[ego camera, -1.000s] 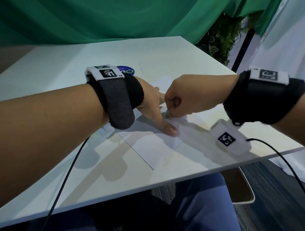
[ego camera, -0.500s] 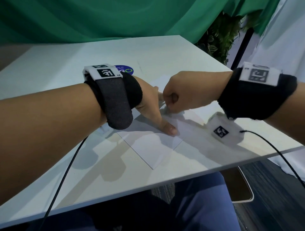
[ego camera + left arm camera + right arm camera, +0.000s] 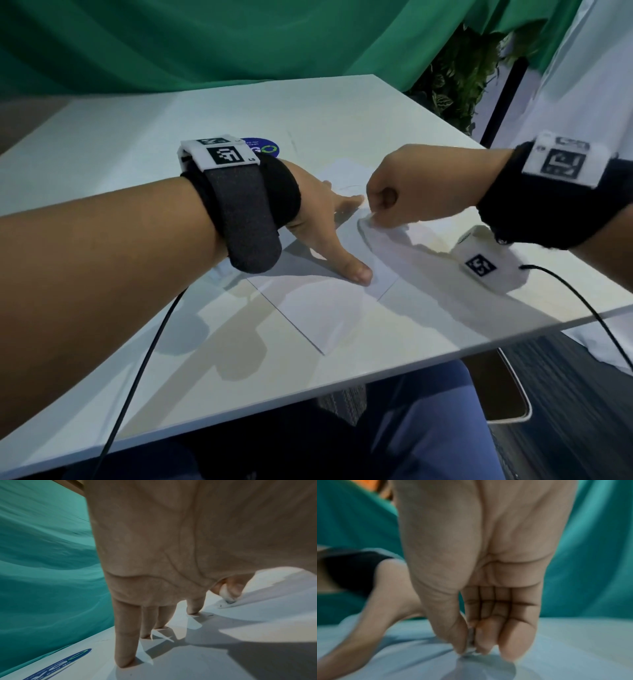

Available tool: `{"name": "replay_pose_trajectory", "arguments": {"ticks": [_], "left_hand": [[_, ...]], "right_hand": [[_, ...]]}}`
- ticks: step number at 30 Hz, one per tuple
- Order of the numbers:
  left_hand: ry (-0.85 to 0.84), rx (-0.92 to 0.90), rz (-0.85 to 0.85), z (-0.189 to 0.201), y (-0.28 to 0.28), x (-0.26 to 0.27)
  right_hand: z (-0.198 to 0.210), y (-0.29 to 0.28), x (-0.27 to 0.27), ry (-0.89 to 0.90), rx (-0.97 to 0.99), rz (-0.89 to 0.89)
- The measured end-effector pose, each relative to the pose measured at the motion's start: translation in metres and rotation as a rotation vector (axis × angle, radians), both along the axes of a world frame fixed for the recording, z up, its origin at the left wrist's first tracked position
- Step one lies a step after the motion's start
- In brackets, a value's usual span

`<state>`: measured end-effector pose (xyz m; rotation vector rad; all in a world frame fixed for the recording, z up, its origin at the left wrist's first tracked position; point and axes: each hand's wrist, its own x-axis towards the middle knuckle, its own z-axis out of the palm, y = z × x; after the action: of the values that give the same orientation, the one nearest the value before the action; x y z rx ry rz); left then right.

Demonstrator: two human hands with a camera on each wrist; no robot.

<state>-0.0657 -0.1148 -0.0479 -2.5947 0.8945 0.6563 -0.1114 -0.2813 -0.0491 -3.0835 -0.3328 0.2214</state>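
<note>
The sheet of paper (image 3: 329, 308) lies flat on the white surface (image 3: 137, 144), close to its near edge. The left hand (image 3: 318, 222) has its grip spread wide, straight fingertips (image 3: 125, 661) pressing the sheet. Just right of it, the right hand (image 3: 407, 192) pinches a small white piece (image 3: 224, 593) down on the paper; its grip is closed tight round it.

1. The right hand (image 3: 479, 568) points downward with its fingers (image 3: 488, 635) curled, and the thumb and forefinger pinch a raised crease of the white paper (image 3: 428, 661).
2. At the left, the left hand (image 3: 373, 615) slopes down to the paper, with a black wristband (image 3: 351, 572) above it.
3. Green cloth (image 3: 590, 561) hangs behind, and everything is blurred.
</note>
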Motion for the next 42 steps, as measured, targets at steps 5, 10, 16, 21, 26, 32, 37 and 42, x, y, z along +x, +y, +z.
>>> {"name": "replay_pose_trajectory", "arguments": {"ticks": [5, 10, 16, 21, 26, 32, 37, 42], "left_hand": [[0.017, -0.048, 0.003, 0.001, 0.001, -0.001], [-0.004, -0.008, -0.002, -0.001, 0.000, 0.001], [0.012, -0.027, 0.014, -0.001, 0.000, 0.003], [0.004, -0.020, 0.014, -0.002, 0.000, 0.002], [0.013, -0.017, 0.016, -0.002, 0.000, 0.004], [0.025, -0.045, 0.008, -0.001, 0.001, 0.002], [0.017, -0.024, 0.016, -0.002, 0.001, 0.004], [0.033, -0.041, 0.011, -0.001, 0.003, 0.003]], "right_hand": [[-0.006, 0.016, -0.017, 0.051, 0.017, 0.121], [-0.005, 0.001, -0.004, -0.022, -0.002, 0.051], [-0.001, 0.001, -0.007, 0.038, -0.007, 0.045], [-0.005, 0.013, -0.018, 0.030, -0.017, 0.149], [0.004, -0.004, 0.000, 0.051, -0.029, 0.021], [-0.005, 0.013, -0.013, 0.073, -0.014, 0.130], [0.001, -0.002, 0.004, -0.009, -0.070, 0.044], [-0.003, 0.011, -0.008, 0.107, 0.008, 0.117]]}}
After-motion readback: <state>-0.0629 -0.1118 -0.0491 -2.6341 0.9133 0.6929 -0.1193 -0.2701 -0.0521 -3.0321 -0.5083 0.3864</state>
